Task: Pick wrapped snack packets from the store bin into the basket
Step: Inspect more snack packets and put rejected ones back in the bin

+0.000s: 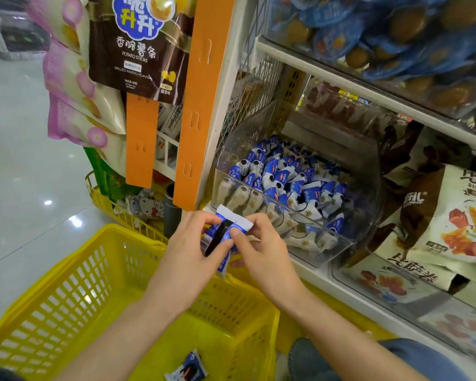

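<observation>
A clear plastic bin (338, 244) on the shelf holds several blue-and-white wrapped snack packets (289, 182). In front of the bin's left corner, above the far rim of the yellow basket (66, 284), both hands hold blue-and-white packets (221, 232). My left hand (193, 254) grips them from the left. My right hand (261, 248) pinches the top packet with thumb and fingers. One packet (188, 368) lies on the basket floor at the bottom of the view.
An orange display strip (198, 105) with hanging snack bags stands left of the bin. A second yellow basket (116, 207) with goods sits behind. Large snack bags (451, 224) fill the shelf to the right. Another bin (396, 37) sits on the shelf above.
</observation>
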A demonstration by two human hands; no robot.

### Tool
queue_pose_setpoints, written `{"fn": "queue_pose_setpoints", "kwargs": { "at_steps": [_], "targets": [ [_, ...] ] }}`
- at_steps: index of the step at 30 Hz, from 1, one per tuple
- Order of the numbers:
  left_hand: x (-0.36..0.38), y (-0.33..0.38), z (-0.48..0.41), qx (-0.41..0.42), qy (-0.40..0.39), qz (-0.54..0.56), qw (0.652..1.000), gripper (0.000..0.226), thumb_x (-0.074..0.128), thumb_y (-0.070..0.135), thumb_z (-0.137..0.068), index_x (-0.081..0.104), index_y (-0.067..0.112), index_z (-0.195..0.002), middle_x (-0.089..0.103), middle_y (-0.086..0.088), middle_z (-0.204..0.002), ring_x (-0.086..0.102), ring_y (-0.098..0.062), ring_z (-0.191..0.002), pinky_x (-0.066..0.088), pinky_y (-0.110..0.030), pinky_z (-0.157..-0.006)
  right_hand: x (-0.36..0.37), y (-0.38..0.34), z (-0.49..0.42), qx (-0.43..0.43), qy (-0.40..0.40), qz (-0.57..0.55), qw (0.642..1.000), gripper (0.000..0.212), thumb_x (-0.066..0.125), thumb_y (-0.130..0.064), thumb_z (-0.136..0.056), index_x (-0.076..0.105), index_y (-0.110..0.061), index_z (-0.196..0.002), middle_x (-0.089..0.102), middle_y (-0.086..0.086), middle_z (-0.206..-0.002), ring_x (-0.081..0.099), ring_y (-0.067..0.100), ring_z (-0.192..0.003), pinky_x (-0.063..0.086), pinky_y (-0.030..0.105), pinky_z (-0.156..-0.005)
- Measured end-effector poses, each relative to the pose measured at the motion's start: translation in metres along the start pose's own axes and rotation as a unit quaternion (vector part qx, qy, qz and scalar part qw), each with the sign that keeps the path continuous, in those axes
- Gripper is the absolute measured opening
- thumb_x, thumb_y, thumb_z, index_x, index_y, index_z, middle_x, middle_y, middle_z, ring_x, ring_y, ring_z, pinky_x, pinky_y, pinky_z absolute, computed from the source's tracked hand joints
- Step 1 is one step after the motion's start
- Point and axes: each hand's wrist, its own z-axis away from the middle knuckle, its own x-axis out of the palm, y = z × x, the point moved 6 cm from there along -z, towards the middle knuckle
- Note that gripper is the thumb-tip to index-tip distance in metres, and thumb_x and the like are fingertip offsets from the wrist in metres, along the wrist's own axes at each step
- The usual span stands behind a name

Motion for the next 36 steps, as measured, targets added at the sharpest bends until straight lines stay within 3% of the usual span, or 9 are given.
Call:
{"fn": "queue_pose_setpoints", "kwargs": {
  "at_steps": [4, 10, 13, 18, 24, 28, 31, 34, 36],
  "targets": [
    [-0.003, -0.003, -0.003, -0.003, 0.005, -0.005, 1.0, 0.019, 0.067, 0.025, -0.082, 0.053, 0.029, -0.095, 0.052, 0.02, -0.098, 0.05, 0.01, -0.096, 0.04, -0.002, -0.072, 0.002, -0.005, 0.006, -0.036, -0.008, 0.048, 0.998, 0.003, 0.05, -0.029, -0.094, 0.048, -0.026, -0.094, 0.065, 0.003, -0.088, 0.064, 0.026, -0.08, 0.053, 0.052, -0.07],
    [-0.004, 0.0, -0.002, 0.005, -0.015, 0.006, 1.0, 0.015, 0.059, 0.021, -0.089, 0.052, 0.032, -0.082, 0.062, 0.014, -0.078, 0.061, 0.003, -0.074, 0.048, -0.013, -0.057, 0.003, -0.013, 0.011, -0.129, -0.005, 0.169, 0.977, 0.008, 0.048, -0.026, -0.095, 0.047, -0.018, -0.095, 0.061, -0.001, -0.082, 0.06, 0.014, -0.074, 0.05, 0.042, -0.067],
    [-0.005, 0.0, 0.0, 0.018, -0.006, -0.039, 0.999, 0.011, 0.053, 0.021, -0.092, 0.049, 0.024, -0.083, 0.059, 0.007, -0.073, 0.058, -0.009, -0.064, 0.048, -0.029, -0.053, 0.009, -0.01, 0.01, -0.077, -0.026, 0.107, 0.991, 0.003, 0.048, -0.026, -0.095, 0.048, -0.023, -0.096, 0.062, -0.002, -0.087, 0.062, 0.015, -0.079, 0.053, 0.043, -0.07],
    [-0.008, -0.001, 0.0, 0.016, 0.031, -0.043, 0.998, 0.015, 0.054, 0.021, -0.091, 0.045, 0.028, -0.08, 0.059, 0.01, -0.072, 0.057, -0.002, -0.071, 0.044, -0.019, -0.054, 0.024, 0.002, 0.007, 0.075, -0.102, -0.075, 0.989, 0.023, 0.05, -0.028, -0.094, 0.047, -0.016, -0.113, 0.064, 0.002, -0.104, 0.065, 0.01, -0.075, 0.058, 0.029, -0.065],
    [-0.013, -0.007, -0.005, -0.036, 0.047, 0.01, 0.998, 0.025, 0.056, 0.012, -0.09, 0.05, 0.031, -0.075, 0.064, 0.009, -0.072, 0.061, 0.002, -0.072, 0.047, -0.014, -0.054, 0.022, 0.001, -0.001, 0.06, -0.11, -0.075, 0.989, 0.013, 0.045, -0.02, -0.097, 0.049, -0.021, -0.109, 0.063, 0.004, -0.098, 0.061, 0.012, -0.08, 0.052, 0.024, -0.066],
    [-0.009, -0.011, -0.007, -0.078, 0.033, 0.04, 0.996, 0.022, 0.058, 0.013, -0.09, 0.052, 0.03, -0.077, 0.064, 0.011, -0.078, 0.061, 0.003, -0.068, 0.042, -0.006, -0.054, 0.021, 0.004, -0.003, 0.053, -0.095, -0.057, 0.992, 0.013, 0.046, -0.022, -0.096, 0.05, -0.02, -0.109, 0.062, -0.007, -0.084, 0.057, -0.004, -0.067, 0.048, 0.016, -0.061],
    [0.003, -0.012, -0.004, -0.094, -0.03, 0.01, 0.995, 0.018, 0.061, 0.013, -0.087, 0.051, 0.028, -0.086, 0.059, 0.016, -0.082, 0.057, 0.004, -0.071, 0.04, -0.002, -0.055, 0.014, 0.009, -0.007, 0.056, -0.049, -0.009, 0.997, 0.012, 0.045, -0.026, -0.097, 0.049, -0.017, -0.103, 0.058, -0.005, -0.076, 0.055, 0.002, -0.064, 0.048, 0.03, -0.068],
    [0.003, -0.013, -0.002, -0.091, -0.048, -0.013, 0.995, 0.027, 0.062, 0.01, -0.085, 0.05, 0.033, -0.077, 0.059, 0.016, -0.074, 0.057, 0.002, -0.067, 0.042, -0.005, -0.055, 0.013, 0.012, -0.01, 0.068, -0.046, 0.004, 0.997, 0.019, 0.044, -0.025, -0.097, 0.048, -0.013, -0.111, 0.064, 0.011, -0.1, 0.062, 0.023, -0.09, 0.05, 0.041, -0.083],
    [0.0, -0.015, -0.003, -0.089, -0.044, -0.019, 0.995, 0.032, 0.062, 0.008, -0.083, 0.05, 0.035, -0.072, 0.06, 0.014, -0.072, 0.058, 0.001, -0.066, 0.044, -0.007, -0.056, 0.015, 0.013, -0.01, 0.069, -0.059, -0.001, 0.996, 0.017, 0.044, -0.025, -0.097, 0.047, -0.016, -0.112, 0.064, 0.01, -0.104, 0.062, 0.019, -0.088, 0.053, 0.041, -0.083]
  ]
}}
